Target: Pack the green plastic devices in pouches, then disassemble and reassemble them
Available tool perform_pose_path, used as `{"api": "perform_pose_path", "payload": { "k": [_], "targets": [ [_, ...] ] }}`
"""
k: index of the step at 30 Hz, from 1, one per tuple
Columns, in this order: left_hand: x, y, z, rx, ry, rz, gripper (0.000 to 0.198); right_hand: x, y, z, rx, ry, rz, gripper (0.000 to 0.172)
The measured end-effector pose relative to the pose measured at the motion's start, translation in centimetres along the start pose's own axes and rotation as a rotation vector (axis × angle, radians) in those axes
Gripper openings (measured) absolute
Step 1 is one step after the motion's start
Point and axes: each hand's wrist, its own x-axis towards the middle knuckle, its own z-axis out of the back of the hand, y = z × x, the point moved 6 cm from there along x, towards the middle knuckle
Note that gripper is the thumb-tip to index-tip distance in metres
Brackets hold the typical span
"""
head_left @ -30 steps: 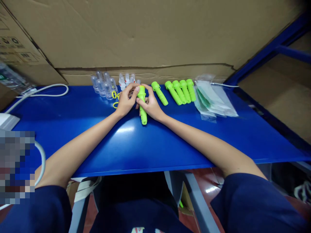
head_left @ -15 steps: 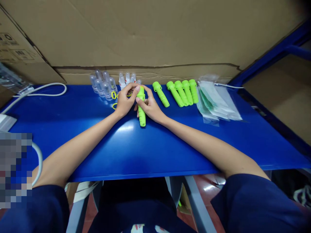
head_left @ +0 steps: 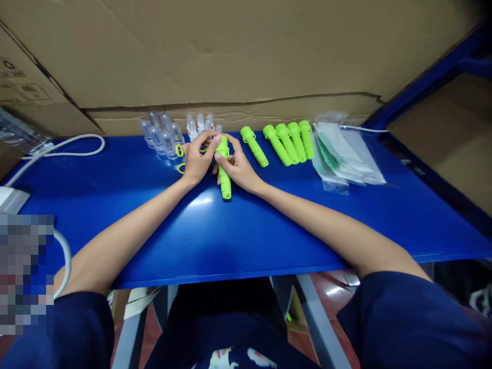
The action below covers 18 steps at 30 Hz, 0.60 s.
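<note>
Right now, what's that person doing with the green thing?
The person is holding a green tube in both hands above a blue table. The left hand is at its wider end, and the right hand grips it lower down. Five more green tubes lie to the right, next to some clear packets. To the left are clear plastic pieces and some yellow rings.

Head-worn camera, facing forward, down at table.

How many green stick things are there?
6: the held stick, a lone stick right of it, four sticks together farther right. The green speck under the table is too small to tell.
</note>
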Motion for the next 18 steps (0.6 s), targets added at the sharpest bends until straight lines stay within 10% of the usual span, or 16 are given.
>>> {"api": "perform_pose_path", "payload": {
  "k": [18],
  "targets": [
    [-0.65, -0.49, -0.01, 0.107, 0.006, -0.002, 0.030, -0.10, -0.12, 1.00, -0.150, -0.134, 0.055, 0.087]
  ]
}}
